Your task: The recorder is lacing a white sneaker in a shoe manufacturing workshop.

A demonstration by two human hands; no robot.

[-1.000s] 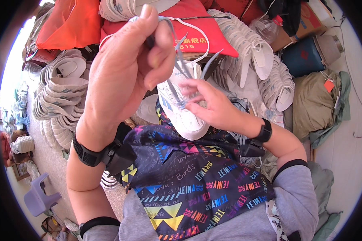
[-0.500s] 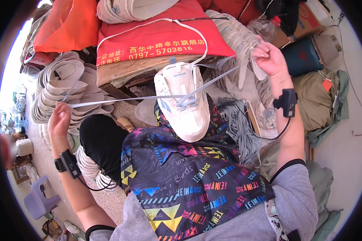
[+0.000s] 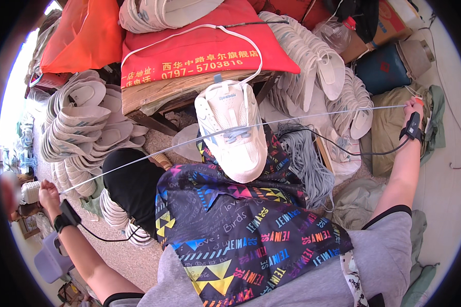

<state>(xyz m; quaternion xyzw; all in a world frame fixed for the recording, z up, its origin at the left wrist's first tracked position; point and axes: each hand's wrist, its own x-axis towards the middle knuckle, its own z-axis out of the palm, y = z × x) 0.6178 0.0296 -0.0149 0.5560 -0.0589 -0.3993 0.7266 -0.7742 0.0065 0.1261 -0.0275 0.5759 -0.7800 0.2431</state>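
A white sneaker (image 3: 238,156) with pale blue trim rests toe toward me on my apron-covered lap, its heel by a wooden stool. A pale shoelace (image 3: 153,154) stretches taut and nearly straight across it, meeting the shoe at its lower lacing, where a short blue-grey stretch of lace shows. My left hand (image 3: 49,197) is closed on one end, far out at the left. Out at the right and higher up, my right hand (image 3: 414,106) is closed on the other end. Both arms are spread wide.
A wooden stool (image 3: 138,102) with a red bag (image 3: 189,51) on top stands ahead. Stacked shoe uppers (image 3: 77,128) lie left, more (image 3: 302,56) right. Grey-blue laces (image 3: 302,158) hang right of the sneaker. A purple plastic stool (image 3: 51,258) stands at lower left.
Both hands have moved outward, the left one also nearer me and the right one lower. The lace has gone from two slack-angled lengths to one tight line across the sneaker.
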